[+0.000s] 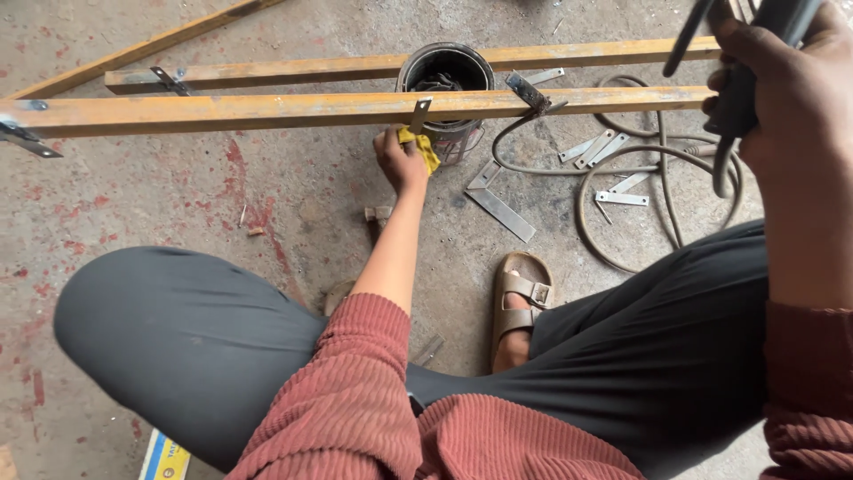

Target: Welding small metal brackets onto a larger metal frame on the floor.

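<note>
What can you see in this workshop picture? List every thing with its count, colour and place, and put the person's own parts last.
Metal bars: three, rusty orange, across the top.
Small plate: one, grey, against the near bar.
Can: one, dark, behind the near bar.
Flat brackets: several, grey, floor right.
Cable: one, grey, coiled right.
Cloth: one, yellow, in left hand.
Tool: one, dark, in right hand.
Sandal: one, tan, centre.
Left hand: under near bar.
Right hand: top right.

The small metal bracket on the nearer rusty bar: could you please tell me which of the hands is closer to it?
Left. The left hand, holding a yellow cloth, is just below the bracket. The right hand grips a dark tool far off to the right.
</note>
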